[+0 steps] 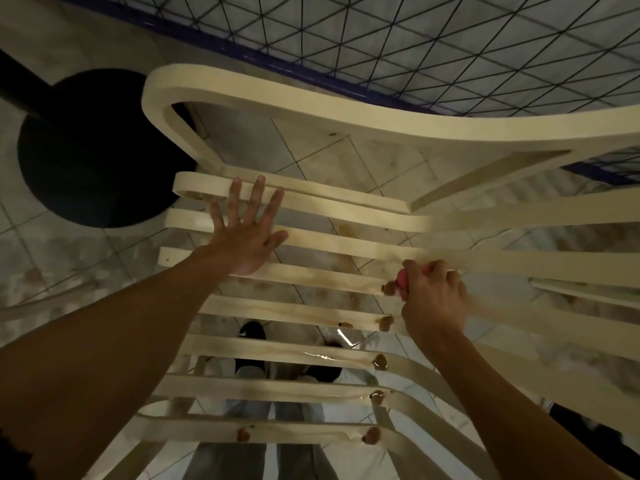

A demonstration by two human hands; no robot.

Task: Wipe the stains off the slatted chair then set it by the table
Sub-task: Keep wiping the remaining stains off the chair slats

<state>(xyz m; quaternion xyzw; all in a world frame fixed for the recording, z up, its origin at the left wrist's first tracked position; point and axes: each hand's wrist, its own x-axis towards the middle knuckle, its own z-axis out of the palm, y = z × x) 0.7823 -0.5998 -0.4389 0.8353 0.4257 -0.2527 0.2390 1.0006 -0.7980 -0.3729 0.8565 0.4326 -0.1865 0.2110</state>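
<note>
The cream slatted chair (311, 244) fills the view below me, its curved frame arching across the top. Brown stains (379, 361) dot the right ends of several slats, and one sits low on the left (243, 434). My left hand (247, 233) lies flat, fingers spread, on the upper slats. My right hand (434, 296) is closed around a small pink cloth (403, 280), pressed on a slat beside a brown blob. Most of the cloth is hidden in the fist.
A black round table base (93, 150) and its post stand at the left, close to the chair. A table with a checked cloth (450, 46) spans the top right. Tiled floor (346, 157) and my legs and dark shoes (252, 332) show through the slats.
</note>
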